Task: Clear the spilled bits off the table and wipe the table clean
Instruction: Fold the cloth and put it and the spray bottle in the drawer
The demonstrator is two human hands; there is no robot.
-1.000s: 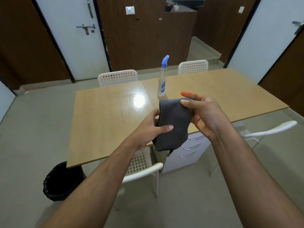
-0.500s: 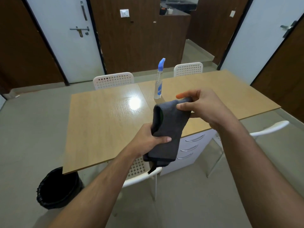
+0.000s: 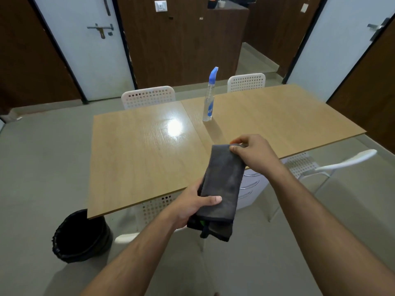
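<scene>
Grey cloth (image 3: 222, 184), folded into a long strip, hangs between your two hands above the near edge of the bench (image 3: 139, 159). Your left hand (image 3: 192, 207) reaches in from the lower left and takes the low end, its grip curled around the strip with the thumb laid flat across the front of the fabric. Your right hand (image 3: 255, 151) comes in from the right, wrist bent down, its grip pinching the top corner of the cloth between thumb and fingertips. Below the bench's left corner a black bin (image 3: 81, 238) stands on the floor. Farther back, a clear spray bottle (image 3: 209, 101) with a blue nozzle stands upright on the bench near the centre seam, well apart from your hands. Behind the far edge, two white perforated chairs (image 3: 149, 96) are tucked in.
</scene>
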